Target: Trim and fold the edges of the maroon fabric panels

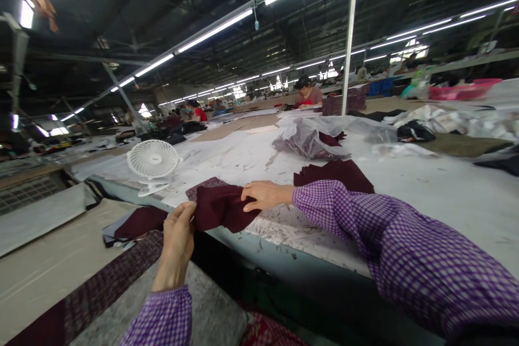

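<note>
A piece of maroon fabric [221,206] lies at the table's near edge, its front part hanging slightly over. My left hand [180,230] pinches the left edge of this fabric between thumb and fingers. On its right side rests my right hand [265,195], fingers stretched out and thumb apart, touching the cloth from above. Beneath and behind it shows a speckled maroon fabric piece [206,186]. A stack of maroon fabric pieces [332,174] with jagged edges sits beyond my right forearm, partly hidden by the sleeve.
A small white fan [153,160] stands left on the white-covered table [430,200]. Clear plastic bag [308,138] with maroon cloth lies behind the stack. More maroon and grey pieces [140,223] and a patterned strip [113,270] are at left. A metal pole [349,38] rises behind; a co-worker [308,94] sits far back.
</note>
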`<state>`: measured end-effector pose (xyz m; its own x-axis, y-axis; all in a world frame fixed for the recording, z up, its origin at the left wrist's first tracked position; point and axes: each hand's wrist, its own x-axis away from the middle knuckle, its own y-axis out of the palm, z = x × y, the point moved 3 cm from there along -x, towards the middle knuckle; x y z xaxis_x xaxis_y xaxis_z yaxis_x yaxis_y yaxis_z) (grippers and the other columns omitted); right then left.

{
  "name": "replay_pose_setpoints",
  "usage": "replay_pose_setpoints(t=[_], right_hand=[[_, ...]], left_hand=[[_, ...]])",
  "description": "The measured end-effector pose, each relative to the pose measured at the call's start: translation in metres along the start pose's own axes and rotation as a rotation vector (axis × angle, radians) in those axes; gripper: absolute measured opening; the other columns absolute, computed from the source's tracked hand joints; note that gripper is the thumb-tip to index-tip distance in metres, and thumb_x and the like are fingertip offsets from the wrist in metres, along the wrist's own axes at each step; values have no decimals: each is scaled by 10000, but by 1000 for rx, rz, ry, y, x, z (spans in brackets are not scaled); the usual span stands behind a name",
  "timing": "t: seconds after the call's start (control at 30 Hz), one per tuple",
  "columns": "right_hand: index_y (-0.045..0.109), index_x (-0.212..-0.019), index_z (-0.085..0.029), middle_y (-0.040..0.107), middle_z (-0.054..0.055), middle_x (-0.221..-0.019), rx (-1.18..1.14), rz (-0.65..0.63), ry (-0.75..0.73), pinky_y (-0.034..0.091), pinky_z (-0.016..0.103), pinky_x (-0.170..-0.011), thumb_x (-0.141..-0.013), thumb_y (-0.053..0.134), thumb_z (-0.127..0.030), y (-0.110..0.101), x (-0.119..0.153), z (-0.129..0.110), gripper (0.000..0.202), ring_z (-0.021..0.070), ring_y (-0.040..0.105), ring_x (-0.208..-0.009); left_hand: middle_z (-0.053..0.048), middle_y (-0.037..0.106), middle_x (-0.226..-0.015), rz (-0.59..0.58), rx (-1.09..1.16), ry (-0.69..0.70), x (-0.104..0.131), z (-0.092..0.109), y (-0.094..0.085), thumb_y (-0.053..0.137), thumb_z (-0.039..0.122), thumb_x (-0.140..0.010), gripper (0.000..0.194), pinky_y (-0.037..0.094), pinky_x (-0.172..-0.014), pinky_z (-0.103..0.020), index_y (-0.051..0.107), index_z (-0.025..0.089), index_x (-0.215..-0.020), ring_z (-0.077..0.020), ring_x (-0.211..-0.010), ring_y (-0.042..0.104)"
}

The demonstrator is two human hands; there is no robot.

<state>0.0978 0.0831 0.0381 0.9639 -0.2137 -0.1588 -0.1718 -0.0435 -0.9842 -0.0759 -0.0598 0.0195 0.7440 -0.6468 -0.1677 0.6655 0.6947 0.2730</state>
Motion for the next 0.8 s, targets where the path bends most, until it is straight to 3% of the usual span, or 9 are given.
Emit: replay_pose_setpoints(t=[0.13,0.23,0.27,0.4,0.43,0.47,0.57,0.63,0.8], right_hand=[[412,-1314,-145,475,156,-1285,52,342,-6,475,378,-858,-822,648,-401,-33,9,-16,603,254,532,-1083],[254,-1431,-210,475,129,-1304,101,354,-193,477,342,-849,-833,645,-262,-42,9,-40,717,239,509,-1134],[256,-1435,-215,517,118,-1254,111,326,-214,483,329,-815,-839,633,-233,-42,6,-45,706,229,536,-1087],[506,-1270,-180,608,87,-1025,169,259,-158,461,297,-734,-893,558,-212,-40,-6,-44,382,193,580,-921],[563,-1197,-177,609,81,-1001,180,252,-154,449,288,-729,-908,537,-225,-40,-9,-41,294,184,578,-908],[601,-1132,-175,609,75,-984,188,247,-150,436,279,-720,-922,519,-244,-41,-11,-39,236,176,576,-895],[640,-1017,-169,617,66,-956,213,242,-118,396,271,-678,-946,480,-326,-44,-17,-35,235,171,575,-859],[641,-983,-173,629,62,-942,234,225,-96,369,273,-641,-939,480,-405,-44,-21,-36,286,177,577,-828],[658,-909,-212,661,39,-872,198,168,-48,332,279,-645,-932,468,-419,-36,-38,-30,282,183,579,-793]], left_hand=[[48,553,-585,-181,-241,119,7,13,22,725,352,-625,243,356,-483,-169,607,150,-691,-61,-510,455],[29,563,-588,-286,-454,179,12,20,40,663,403,-691,254,369,-487,-204,608,155,-708,-95,-513,480],[17,581,-615,-262,-507,233,14,23,42,629,415,-729,258,386,-507,-217,612,157,-737,-110,-536,503],[-29,636,-743,147,-677,640,38,35,30,480,385,-880,266,452,-683,-273,615,164,-815,-156,-703,586],[-31,641,-743,118,-735,718,45,33,29,461,363,-900,270,457,-700,-276,621,168,-806,-157,-713,594],[-34,650,-742,-5,-804,773,50,28,31,451,340,-913,274,466,-707,-275,631,171,-794,-158,-717,604],[-60,705,-850,-471,-1003,827,55,-1,42,425,282,-935,286,504,-750,-290,676,175,-846,-177,-801,648],[-97,718,-1002,-521,-1125,836,50,-20,45,424,264,-935,287,512,-849,-343,689,156,-944,-220,-946,657],[-131,614,-1275,-464,-1323,827,40,-43,45,375,253,-953,369,415,-1047,-446,605,121,-1211,-253,-1216,548]])
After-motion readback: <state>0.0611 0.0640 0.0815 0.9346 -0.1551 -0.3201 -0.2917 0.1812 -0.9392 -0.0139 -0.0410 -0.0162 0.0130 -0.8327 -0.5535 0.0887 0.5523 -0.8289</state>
